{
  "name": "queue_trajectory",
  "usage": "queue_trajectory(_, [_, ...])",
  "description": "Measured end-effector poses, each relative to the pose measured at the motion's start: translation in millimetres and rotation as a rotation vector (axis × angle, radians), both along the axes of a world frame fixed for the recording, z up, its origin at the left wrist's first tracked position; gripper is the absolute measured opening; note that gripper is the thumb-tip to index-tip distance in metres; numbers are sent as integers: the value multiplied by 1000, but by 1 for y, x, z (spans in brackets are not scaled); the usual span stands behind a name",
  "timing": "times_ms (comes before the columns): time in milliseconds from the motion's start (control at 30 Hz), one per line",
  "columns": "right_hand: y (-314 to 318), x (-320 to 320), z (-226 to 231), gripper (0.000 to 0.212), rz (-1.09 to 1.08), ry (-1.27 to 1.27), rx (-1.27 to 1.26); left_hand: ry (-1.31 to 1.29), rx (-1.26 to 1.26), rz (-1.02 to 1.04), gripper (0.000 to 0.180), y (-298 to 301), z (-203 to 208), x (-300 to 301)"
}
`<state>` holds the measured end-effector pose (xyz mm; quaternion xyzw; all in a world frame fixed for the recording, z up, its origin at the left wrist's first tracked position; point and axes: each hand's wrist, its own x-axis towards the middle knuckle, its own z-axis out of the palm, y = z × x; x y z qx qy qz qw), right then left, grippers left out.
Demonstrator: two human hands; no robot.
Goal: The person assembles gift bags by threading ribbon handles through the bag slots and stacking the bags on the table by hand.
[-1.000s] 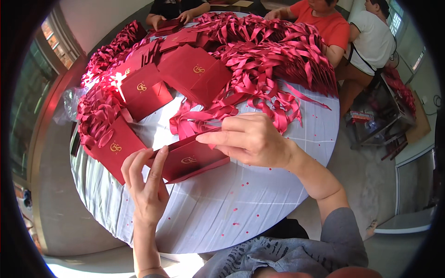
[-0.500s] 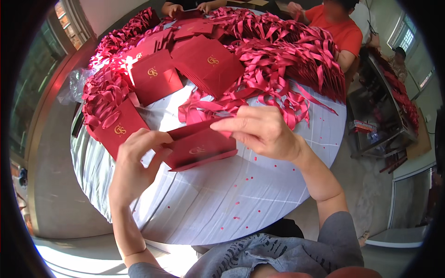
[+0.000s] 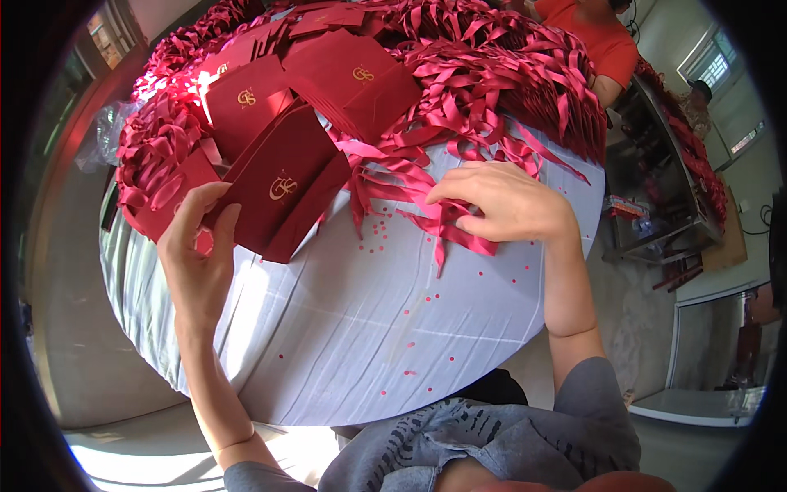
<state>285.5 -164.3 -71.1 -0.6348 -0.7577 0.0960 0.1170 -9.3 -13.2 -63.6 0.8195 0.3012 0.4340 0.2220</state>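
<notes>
My left hand (image 3: 198, 234) is closed on the left edge of a dark red paper gift bag (image 3: 307, 168) with a gold monogram. The bag is tilted, raised over the near left of the round table (image 3: 352, 336). To its right, my right hand (image 3: 508, 201) hovers over loose red satin ribbons (image 3: 447, 234). Its thumb and forefinger are apart, with ribbon showing behind and below them; nothing is visibly gripped. Another red bag (image 3: 176, 184) lies behind my left hand, partly covered by it.
Stacked red bags (image 3: 357, 82) and heaps of ribbon (image 3: 508, 74) fill the far side. Small red paper dots (image 3: 407, 312) are scattered on the pale cloth. A person in a red top (image 3: 594, 37) is at the far right. Clear plastic (image 3: 105, 135) sits at the left rim.
My left hand has moved left and up with the bag, which now stands more tilted. My right hand has let go of the bag and moved right, over the ribbons.
</notes>
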Motion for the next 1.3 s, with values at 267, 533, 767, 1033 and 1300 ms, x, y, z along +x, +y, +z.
queue_trajectory(267, [8,-23,-4,8,319,187,-37,-79,-31,-7,19,-6,4,-1])
queue_trajectory(533, [4,-34,-21,10,201,-177,-45,-109,-194,-167,21,-7,-2,1])
queue_trajectory(767, [9,-42,19,8,286,842,244,-48,-352,-379,27,-2,-5,-2])
queue_trajectory(1033, [26,-93,13,9,-64,1215,-12,-168,-691,-641,25,7,-16,0])
queue_trajectory(1300, [38,-113,-1,6,-111,642,381,-129,-716,-629,25,0,-15,5])
